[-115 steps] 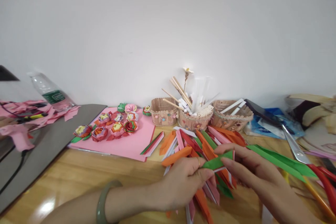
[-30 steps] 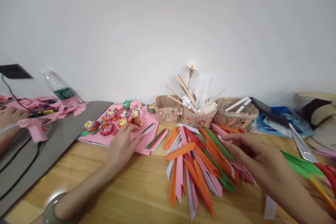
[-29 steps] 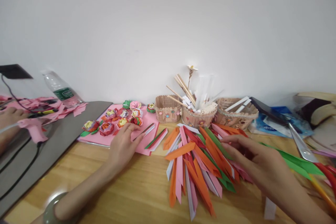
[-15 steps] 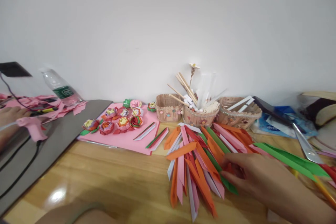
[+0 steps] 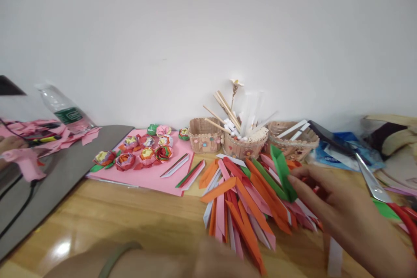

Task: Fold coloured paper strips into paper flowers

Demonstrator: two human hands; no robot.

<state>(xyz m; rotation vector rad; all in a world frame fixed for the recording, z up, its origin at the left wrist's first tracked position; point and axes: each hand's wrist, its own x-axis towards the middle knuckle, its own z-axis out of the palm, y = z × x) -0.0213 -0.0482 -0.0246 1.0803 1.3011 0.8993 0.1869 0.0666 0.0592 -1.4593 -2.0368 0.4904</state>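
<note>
A green folded paper strip [image 5: 282, 173] is pinched between the thumb and fingers of my right hand [image 5: 321, 191], raised just above the pile. Below it, folded paper strips [image 5: 243, 204] in orange, pink, red, green and white lie fanned out on the wooden table [image 5: 140, 217]. My left hand [image 5: 221, 258] is smeared by motion at the bottom edge, close to the near ends of the strips; its fingers cannot be made out. Two small layered strip bundles [image 5: 192, 177] lie left of the pile.
Folded paper flowers [image 5: 146, 156] sit on a pink sheet [image 5: 153, 179]. Behind the pile stand small decorated baskets [image 5: 206, 137] with sticks. Scissors [image 5: 374, 182] are at the right. Another person's hand [image 5: 11, 144] is by a pink glue gun [image 5: 24, 163] and a plastic bottle [image 5: 67, 110].
My right hand has lifted a green strip from the pile. My left hand has come in at the bottom. The whole view has shifted slightly, so things sit further left.
</note>
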